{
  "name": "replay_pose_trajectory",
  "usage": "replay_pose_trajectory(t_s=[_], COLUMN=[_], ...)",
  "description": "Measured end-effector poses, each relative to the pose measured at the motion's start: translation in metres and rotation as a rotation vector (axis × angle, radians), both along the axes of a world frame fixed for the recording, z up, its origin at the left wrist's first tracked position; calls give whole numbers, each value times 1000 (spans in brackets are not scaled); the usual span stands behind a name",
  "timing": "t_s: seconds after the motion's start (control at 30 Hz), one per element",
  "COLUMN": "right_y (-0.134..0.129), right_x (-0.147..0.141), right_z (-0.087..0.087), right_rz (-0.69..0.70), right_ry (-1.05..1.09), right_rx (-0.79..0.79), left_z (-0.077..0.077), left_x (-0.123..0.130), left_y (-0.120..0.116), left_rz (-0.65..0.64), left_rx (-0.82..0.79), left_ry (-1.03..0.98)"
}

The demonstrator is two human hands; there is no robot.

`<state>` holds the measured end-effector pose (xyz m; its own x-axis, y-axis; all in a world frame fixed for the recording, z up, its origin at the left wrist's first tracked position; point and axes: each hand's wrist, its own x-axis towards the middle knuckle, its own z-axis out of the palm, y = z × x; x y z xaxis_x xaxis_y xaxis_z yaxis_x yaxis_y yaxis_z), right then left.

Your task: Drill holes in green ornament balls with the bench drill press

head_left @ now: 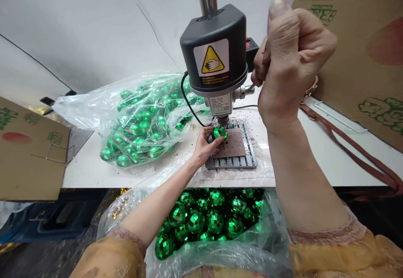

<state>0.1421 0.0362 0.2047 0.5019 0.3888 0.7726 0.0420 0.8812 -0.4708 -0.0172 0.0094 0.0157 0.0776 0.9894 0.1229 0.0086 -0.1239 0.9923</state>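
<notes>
My left hand (206, 146) pinches a shiny green faceted ball (219, 133) between thumb and fingers. The ball sits just beneath the chuck of a small black drill press (214, 51); whether the bit touches it I cannot tell. Below lie a brown board (234, 146) and the slotted metal base (248, 160), strewn with dark chips. Raised at the right of the motor housing, my right hand (291, 55) is closed around the press's feed lever (249, 89), most of which the fingers hide.
Behind my left arm, a clear plastic bag (85, 106) of green balls lies on the white table (85, 173). Another open bag (264, 248) of them is below the table edge. Cardboard boxes (31, 156) flank both sides. A brown strap (352, 144) lies at right; a black cable hangs beside the press.
</notes>
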Motion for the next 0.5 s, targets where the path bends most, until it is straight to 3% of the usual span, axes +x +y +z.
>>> replay_pose_trajectory(t_s=[0.2, 0.5], right_y=[3, 1], right_x=[1, 1], right_z=[-2, -2], right_rz=[-3, 40], right_ry=[-8, 14], right_rx=[19, 44], left_z=[-6, -1], left_x=[5, 7], left_y=[2, -4], left_rz=[-12, -37], left_rx=[47, 98], left_ry=[57, 167])
